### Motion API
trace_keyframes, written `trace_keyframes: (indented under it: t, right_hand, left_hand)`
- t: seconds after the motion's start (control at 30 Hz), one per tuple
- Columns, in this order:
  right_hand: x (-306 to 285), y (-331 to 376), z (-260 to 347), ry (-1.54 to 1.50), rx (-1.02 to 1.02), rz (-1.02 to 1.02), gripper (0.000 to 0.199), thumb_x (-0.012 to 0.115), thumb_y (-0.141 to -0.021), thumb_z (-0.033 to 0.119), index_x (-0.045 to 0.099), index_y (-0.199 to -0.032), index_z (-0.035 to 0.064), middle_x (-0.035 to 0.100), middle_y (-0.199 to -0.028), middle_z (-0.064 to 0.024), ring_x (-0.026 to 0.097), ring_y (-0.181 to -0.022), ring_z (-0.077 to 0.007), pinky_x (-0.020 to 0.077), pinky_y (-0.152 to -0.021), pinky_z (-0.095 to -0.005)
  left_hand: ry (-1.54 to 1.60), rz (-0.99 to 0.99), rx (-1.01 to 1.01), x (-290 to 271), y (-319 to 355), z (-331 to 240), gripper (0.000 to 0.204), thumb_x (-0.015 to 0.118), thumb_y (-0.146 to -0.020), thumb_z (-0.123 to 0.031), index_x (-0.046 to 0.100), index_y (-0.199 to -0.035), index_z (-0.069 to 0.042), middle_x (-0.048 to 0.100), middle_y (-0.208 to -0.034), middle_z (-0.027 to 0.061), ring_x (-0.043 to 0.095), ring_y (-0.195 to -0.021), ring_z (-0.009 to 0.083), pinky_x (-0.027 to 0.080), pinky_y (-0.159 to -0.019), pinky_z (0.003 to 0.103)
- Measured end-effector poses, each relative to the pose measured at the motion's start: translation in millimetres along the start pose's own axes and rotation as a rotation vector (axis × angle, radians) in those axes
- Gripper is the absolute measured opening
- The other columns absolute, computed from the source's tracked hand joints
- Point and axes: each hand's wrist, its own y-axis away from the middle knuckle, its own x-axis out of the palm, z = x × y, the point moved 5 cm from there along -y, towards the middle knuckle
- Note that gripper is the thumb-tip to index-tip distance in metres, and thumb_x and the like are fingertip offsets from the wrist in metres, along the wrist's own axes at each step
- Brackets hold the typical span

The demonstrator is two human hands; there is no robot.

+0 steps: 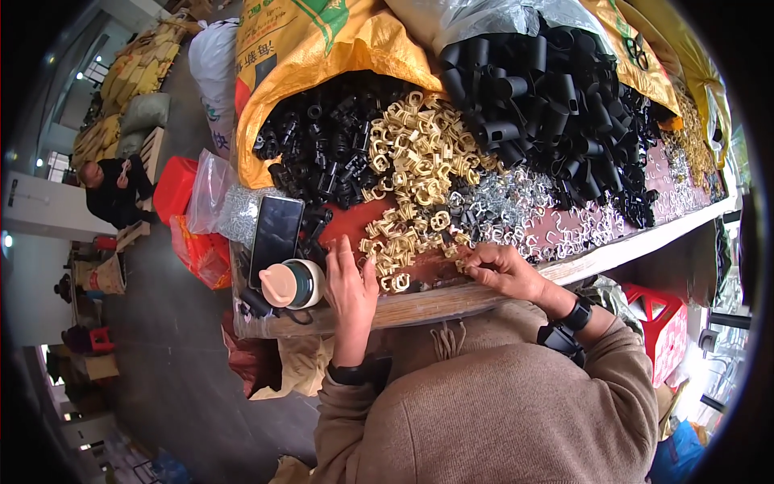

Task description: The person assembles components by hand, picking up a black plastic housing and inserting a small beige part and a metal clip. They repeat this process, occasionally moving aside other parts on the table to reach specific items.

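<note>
My left hand (351,286) rests at the table's front edge with its fingers stretched out and apart, nothing seen in it. It is beside a white cup (315,284) with a peach lid and close to loose black plastic fittings (316,222). My right hand (509,273) is closed, thumb and fingertips pinched together over the red tabletop (355,223). What it pinches is too small to make out; gold-coloured bits lie at the fingertips. Between the hands spreads a pile of gold-coloured metal clips (419,153). Small silver hooks (516,194) lie just beyond my right hand.
A yellow sack (355,48) spills black fittings; a grey bag (451,20) spills black tubes (556,97). A dark phone (276,234) lies behind the cup. Red stools stand at left (176,189) and right (657,323). Another person (121,189) sits far left.
</note>
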Motion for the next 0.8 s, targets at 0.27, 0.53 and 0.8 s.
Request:
trace_keyframes:
  t: [0.27, 0.53, 0.8]
  right_hand:
    - [4.8, -0.5, -8.3, -0.006, 0.036, 0.02, 0.011, 0.053, -0.08, 0.01, 0.052, -0.076, -0.0009, 0.053, -0.068, -0.004, 0.049, -0.064, -0.0103, 0.0404, -0.058, -0.0235]
    - [11.2, 3.3, -11.2, -0.022, 0.066, 0.045, 0.01, 0.053, -0.08, 0.009, 0.052, -0.076, 0.0, 0.051, -0.067, -0.0019, 0.046, -0.063, -0.0083, 0.0393, -0.057, -0.023]
    - [11.9, 6.3, -19.8, -0.02, 0.107, 0.089, 0.011, 0.053, -0.081, 0.009, 0.052, -0.076, 0.0, 0.051, -0.069, -0.0009, 0.047, -0.067, -0.0079, 0.0392, -0.062, -0.0228]
  left_hand:
    - [-0.175, -0.103, -0.037, -1.3, 4.2, 3.0, 0.063, 0.057, -0.074, -0.026, 0.03, -0.12, 0.008, 0.024, -0.124, 0.0322, 0.04, -0.105, 0.0419, 0.037, -0.085, 0.041]
    - [0.072, -0.101, -0.031, 10.4, -4.6, 9.5, 0.059, 0.06, -0.073, -0.024, 0.035, -0.117, 0.007, 0.038, -0.116, 0.0262, 0.045, -0.099, 0.037, 0.04, -0.081, 0.04]
    - [-0.035, -0.28, 0.077, -7.6, -11.4, -4.1, 0.04, 0.06, -0.072, -0.017, 0.048, -0.104, 0.003, 0.047, -0.102, 0.0183, 0.054, -0.08, 0.0306, 0.045, -0.066, 0.037]
